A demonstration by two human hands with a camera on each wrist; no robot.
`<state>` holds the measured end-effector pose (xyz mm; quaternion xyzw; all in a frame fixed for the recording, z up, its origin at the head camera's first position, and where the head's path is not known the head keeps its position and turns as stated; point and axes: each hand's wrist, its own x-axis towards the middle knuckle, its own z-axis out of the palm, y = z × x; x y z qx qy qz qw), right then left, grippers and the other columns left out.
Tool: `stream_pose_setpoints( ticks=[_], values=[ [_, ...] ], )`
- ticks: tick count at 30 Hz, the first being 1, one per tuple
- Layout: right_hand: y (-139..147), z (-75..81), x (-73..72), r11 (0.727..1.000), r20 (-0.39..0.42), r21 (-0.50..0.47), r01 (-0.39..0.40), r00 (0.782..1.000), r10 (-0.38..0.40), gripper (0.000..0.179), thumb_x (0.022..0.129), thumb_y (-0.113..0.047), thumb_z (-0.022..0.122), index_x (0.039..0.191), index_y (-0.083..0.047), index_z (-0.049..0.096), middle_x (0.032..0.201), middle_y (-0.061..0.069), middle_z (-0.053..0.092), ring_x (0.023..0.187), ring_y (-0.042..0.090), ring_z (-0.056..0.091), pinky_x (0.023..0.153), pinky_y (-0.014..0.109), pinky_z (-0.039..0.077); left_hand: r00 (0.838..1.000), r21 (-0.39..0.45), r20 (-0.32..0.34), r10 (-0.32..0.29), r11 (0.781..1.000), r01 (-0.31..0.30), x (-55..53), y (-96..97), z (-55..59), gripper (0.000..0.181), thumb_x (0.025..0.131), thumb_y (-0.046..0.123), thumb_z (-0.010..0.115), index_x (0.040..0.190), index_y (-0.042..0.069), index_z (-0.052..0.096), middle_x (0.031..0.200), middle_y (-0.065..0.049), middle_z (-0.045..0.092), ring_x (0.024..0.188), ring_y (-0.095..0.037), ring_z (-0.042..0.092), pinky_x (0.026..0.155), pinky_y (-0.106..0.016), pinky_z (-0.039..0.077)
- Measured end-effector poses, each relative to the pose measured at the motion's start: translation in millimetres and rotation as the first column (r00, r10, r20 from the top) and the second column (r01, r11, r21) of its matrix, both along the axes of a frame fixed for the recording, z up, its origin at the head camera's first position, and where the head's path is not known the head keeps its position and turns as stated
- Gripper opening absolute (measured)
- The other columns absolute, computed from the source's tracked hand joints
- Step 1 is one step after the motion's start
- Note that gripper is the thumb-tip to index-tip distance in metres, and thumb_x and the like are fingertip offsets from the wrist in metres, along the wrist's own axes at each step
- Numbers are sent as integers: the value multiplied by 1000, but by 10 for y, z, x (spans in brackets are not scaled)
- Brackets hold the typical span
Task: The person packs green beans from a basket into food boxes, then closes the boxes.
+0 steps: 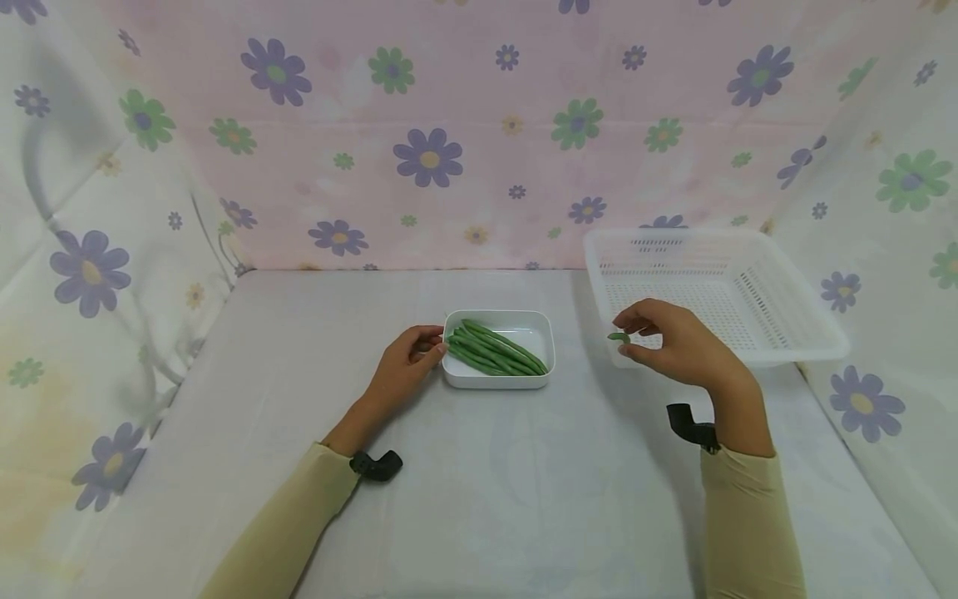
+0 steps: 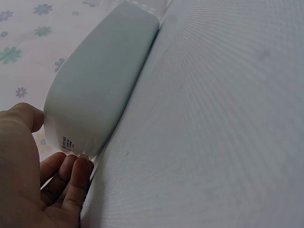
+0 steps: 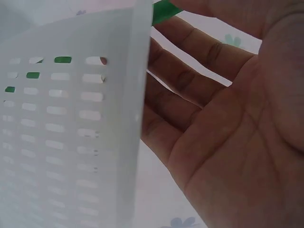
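Observation:
A small white rectangular dish (image 1: 496,383) stands on the table with a bundle of long green beans (image 1: 494,349) lying in its left and middle part. My left hand (image 1: 404,370) holds the dish's left end, thumb at the rim and fingers against the end wall. At the left rim of a white perforated basket (image 1: 808,353), my right hand (image 1: 688,345) pinches a green bean (image 1: 619,337) between thumb and fingers. In the right wrist view, green shows through several slots of the basket wall; the pinching fingertips are partly hidden there.
A pale cloth covers the table (image 1: 516,482). Flowered curtain (image 1: 479,125) closes off the back and both sides, with the basket close to its right back corner. Each wrist wears a small black camera mount (image 1: 377,466).

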<state>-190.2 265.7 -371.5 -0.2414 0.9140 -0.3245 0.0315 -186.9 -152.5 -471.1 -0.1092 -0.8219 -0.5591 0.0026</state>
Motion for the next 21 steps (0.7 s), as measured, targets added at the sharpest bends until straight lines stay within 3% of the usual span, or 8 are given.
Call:
stream_pose_setpoints(
  ticks=[8,16,21],
  values=[
    [51,-105,-64,999,13,-40,-10,1000,11,10,98,-10,77,106,-12,72,107,5,74,106,25,71,100,55,53,1000,-4,-2,0,1000,0,1,1,7,41,108,16,63,142,-7,58,127,-22,65,116,-35,63,85,-13,48],
    [80,-128,-80,998,15,-65,-19,1000,20,8,100,-9,75,107,-8,71,108,6,75,107,25,72,99,53,53,1000,-1,2,2,1000,-2,-3,1,5,41,108,15,64,142,-7,58,127,-22,65,116,-35,64,85,-13,48],
    [86,-144,-87,998,-33,-69,13,999,-15,9,100,-6,74,109,-6,73,109,5,76,106,27,73,93,39,56,1000,-15,-5,3,1000,-3,-97,-37,-179,41,108,18,64,143,-3,58,129,-20,65,117,-33,64,86,-15,49]
  ],
)
